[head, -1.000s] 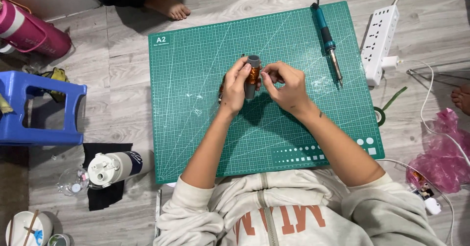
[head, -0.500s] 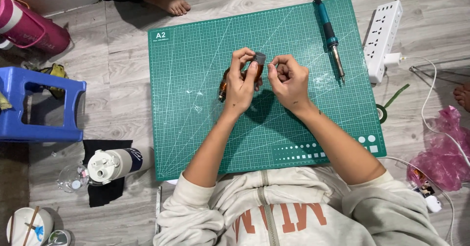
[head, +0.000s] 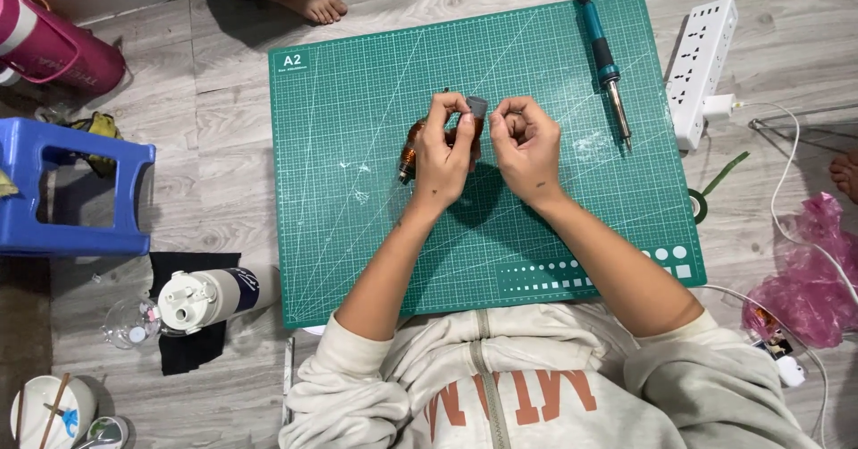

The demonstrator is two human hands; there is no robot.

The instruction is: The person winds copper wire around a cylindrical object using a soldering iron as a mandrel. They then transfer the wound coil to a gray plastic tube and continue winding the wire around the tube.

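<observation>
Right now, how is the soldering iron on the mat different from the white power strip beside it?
The soldering iron is slim and rod-shaped, with a teal handle and a metal tip; the power strip is a broad, flat white bar with rows of sockets. The soldering iron lies on the green cutting mat; the power strip lies off it, on the wooden floor. Both lie lengthwise, nearly parallel, untouched by either hand.

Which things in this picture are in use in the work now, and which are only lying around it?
In use:
left hand gripping the copper-wound part
small grey piece pinched at the left fingertips
right hand closed beside it
green cutting mat underneath

Lying about:
soldering iron
white power strip
blue stool
white bottle
pink bottle
pink bag
</observation>
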